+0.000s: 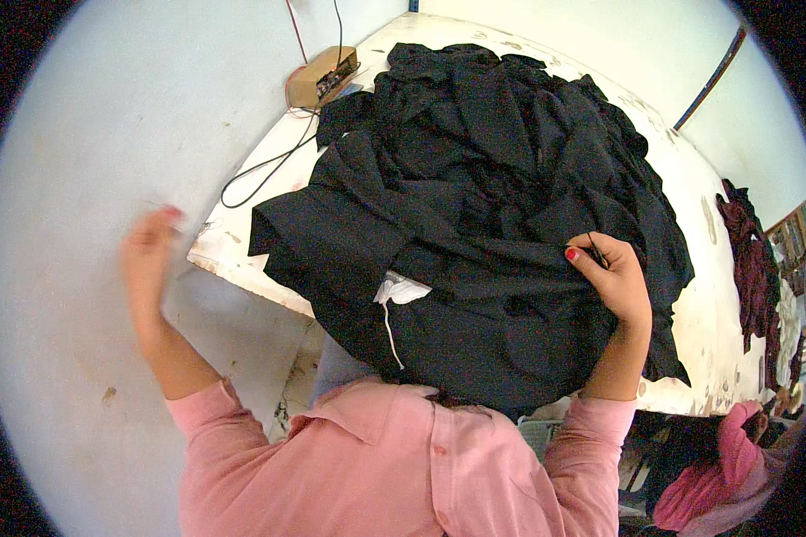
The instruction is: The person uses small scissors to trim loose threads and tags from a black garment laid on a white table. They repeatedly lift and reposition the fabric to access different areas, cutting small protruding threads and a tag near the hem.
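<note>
From here, starting at the far left, I see a pale wall [72,197], and in front of it the left hand [150,243], raised beyond the corner of the desk and well apart from the cloth. It is blurred; its fingers look bent inward, but I cannot tell how narrow they are or whether they hold anything.

Next comes the white, stained desk [227,240], with a dark cord [223,191] looping over it near its left edge. The cord leads up to a brown box [309,89], open on one side, at the back by the wall.

The black cloth [475,206] fills the middle of my view, heaped in folds over the desk and hanging over its near edge toward the pink shirt [358,474]. A white scrap [403,291] shows among its near folds, a white string [390,336] trailing down from it.

To the right, I have the right hand [620,279] on the cloth, thumb and forefinger narrowed on a fold; something small and dark shows between the fingers, too small for me to name. Farther right hangs maroon fabric [745,259], and below it sits a co-worker [698,488] in pink.
</note>
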The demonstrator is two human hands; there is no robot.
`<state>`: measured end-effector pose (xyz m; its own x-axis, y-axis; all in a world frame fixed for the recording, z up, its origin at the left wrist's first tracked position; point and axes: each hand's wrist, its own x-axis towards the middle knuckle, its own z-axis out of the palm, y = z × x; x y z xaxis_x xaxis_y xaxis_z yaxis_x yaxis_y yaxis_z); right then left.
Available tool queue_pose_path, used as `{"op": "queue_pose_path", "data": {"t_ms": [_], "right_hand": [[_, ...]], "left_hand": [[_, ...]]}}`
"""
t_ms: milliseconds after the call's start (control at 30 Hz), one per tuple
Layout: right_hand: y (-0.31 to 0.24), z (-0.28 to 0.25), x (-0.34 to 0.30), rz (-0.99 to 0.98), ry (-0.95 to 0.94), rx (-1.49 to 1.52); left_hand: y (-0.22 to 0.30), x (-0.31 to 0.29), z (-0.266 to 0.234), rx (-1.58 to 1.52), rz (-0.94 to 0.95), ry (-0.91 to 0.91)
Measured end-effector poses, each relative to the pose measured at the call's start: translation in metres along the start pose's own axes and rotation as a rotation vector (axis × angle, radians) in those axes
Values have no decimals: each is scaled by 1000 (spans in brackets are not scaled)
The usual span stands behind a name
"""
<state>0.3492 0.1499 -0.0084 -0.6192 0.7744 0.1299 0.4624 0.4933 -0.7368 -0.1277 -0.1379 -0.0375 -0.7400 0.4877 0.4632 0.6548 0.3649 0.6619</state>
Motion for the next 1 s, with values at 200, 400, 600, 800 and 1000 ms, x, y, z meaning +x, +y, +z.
{"op": "queue_pose_path", "data": {"t_ms": [200, 400, 600, 800, 1000], "right_hand": [[9, 3, -4, -48, 11, 54], [8, 2, -2, -95, 7, -6], [-10, 5, -1, -326, 129, -51], [-52, 25, -5, -426, 67, 35], [-29, -23, -33, -246, 98, 117]], "left_hand": [[-168, -127, 42, -366, -838, -995], [-236, -302, 79, 470, -920, -1717], [17, -111, 80, -226, -353, -1605], [193, -69, 106, -425, 771, -468], [186, -10, 131, -388, 687, -1060]]}}
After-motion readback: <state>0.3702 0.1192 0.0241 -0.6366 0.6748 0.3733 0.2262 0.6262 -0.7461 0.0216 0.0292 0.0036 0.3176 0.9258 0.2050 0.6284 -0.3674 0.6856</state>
